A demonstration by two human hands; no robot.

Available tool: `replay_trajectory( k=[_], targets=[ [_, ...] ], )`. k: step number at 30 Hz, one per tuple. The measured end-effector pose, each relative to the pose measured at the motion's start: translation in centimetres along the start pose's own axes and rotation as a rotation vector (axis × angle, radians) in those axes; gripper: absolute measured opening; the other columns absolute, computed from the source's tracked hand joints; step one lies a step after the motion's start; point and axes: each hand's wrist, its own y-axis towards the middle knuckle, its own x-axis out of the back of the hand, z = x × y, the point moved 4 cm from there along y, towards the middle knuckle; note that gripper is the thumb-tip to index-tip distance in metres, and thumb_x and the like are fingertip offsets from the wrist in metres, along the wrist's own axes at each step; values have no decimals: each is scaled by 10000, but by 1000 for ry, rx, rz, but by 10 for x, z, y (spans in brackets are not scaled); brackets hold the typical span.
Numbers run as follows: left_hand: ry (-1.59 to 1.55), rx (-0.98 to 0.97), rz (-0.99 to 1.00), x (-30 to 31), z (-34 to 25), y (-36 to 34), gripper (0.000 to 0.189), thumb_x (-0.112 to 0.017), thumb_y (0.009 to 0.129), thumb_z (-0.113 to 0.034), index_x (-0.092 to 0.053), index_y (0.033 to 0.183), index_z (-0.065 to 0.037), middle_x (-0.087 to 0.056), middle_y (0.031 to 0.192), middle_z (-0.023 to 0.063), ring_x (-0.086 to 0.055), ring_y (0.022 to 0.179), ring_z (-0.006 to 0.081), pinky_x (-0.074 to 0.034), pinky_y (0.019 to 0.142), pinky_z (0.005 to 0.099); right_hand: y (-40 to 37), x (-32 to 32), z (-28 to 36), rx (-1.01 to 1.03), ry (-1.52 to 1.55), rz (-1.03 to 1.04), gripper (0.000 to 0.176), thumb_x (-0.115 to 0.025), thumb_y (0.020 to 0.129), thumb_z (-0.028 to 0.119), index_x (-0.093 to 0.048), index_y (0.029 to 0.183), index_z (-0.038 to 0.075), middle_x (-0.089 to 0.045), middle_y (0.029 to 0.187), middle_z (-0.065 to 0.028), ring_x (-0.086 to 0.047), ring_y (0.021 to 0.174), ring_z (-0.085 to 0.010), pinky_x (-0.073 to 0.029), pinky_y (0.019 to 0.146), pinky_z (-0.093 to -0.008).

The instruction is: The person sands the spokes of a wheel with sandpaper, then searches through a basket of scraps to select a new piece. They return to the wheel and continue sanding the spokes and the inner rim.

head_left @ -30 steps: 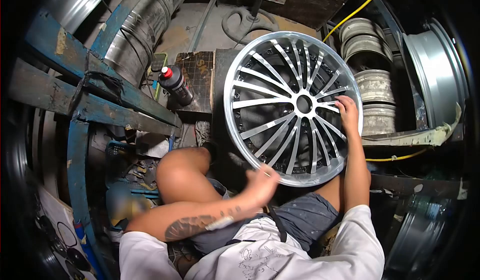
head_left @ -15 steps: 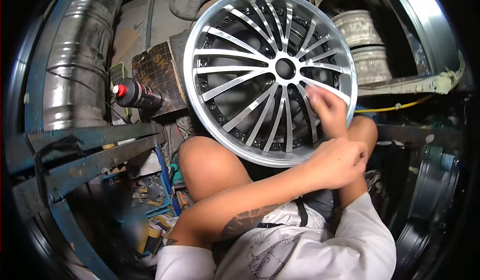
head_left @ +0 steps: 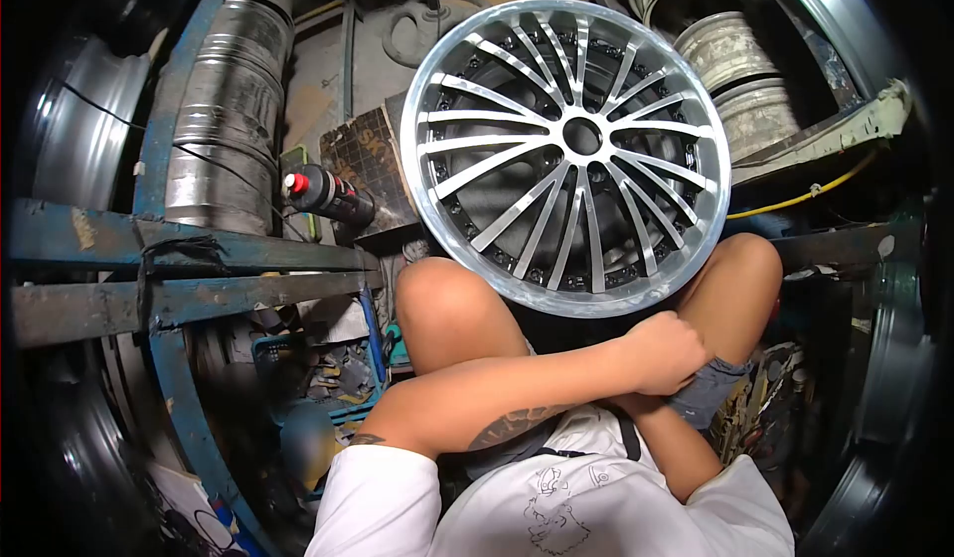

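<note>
My left hand [head_left: 668, 354] is closed in a fist over my right thigh, just below the wheel's lower rim; what its fingers hold, if anything, is hidden. The tattooed left forearm crosses my body. My right forearm runs up beneath the left one, and the right hand is hidden there. A large multi-spoke wheel [head_left: 581, 138] with bright spokes, dark gaps and a polished rim lies face up in front of my knees. Neither hand is seen touching it.
A dark bottle with a red cap [head_left: 328, 195] lies left of the wheel beside a dark marked board [head_left: 360, 159]. Stacked rims [head_left: 227, 110] stand at the left, more [head_left: 740, 70] at the upper right. A blue metal frame [head_left: 89, 241] and a blue basket [head_left: 273, 358] are lower left.
My right hand has left the wheel's spokes and gone out of sight under the left forearm. My left hand, earlier around the right forearm, is lower. The view has shifted.
</note>
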Motion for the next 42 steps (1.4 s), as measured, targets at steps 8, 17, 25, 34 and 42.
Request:
replay_trajectory(
  k=[8, 17, 25, 34, 42],
  targets=[
    [56, -170, 254, -48, -97, 16, 199, -679, 855, -273, -744, 957, -116, -746, 857, 49, -729, 892, 246, -510, 846, 406, -8, 6, 13, -133, -135, 113, 376, -724, 851, 196, -762, 1126, -57, -735, 1194, -269, -722, 1149, -386, -599, 959, -458],
    [71, -229, 62, -79, -60, -15, 195, -672, 844, -263, -784, 960, -152, -760, 961, 51, -736, 933, 237, -502, 872, 407, 25, -33, -26, 9, -187, 41, 363, -753, 812, 208, -756, 1027, -84, -737, 1058, -323, -732, 1041, -457, -586, 936, -503],
    [13, -276, -93, -79, -88, -25, 172, -676, 840, -265, -778, 871, -130, -747, 851, 33, -703, 864, 220, -458, 833, 382, 8, -11, -23, 171, -21, 32, 269, -715, 821, 124, -774, 1049, -6, -735, 957, -298, -717, 927, -477, -581, 863, -519],
    [86, -165, -128, -38, -70, -25, 173, -660, 855, -245, -767, 871, -110, -738, 875, 17, -675, 872, 197, -464, 780, 359, 22, -17, -27, 195, -48, -30, 245, -707, 790, 83, -785, 1014, 21, -731, 902, -267, -710, 859, -468, -580, 799, -513],
    [72, -127, -148, -28, -65, -22, 184, -662, 873, -234, -788, 901, -102, -750, 881, 14, -679, 894, 194, -462, 794, 355, 28, -16, -27, 167, -68, 34, 196, -706, 846, 140, -775, 989, 25, -735, 903, -238, -702, 864, -452, -569, 791, -484]
  ],
)
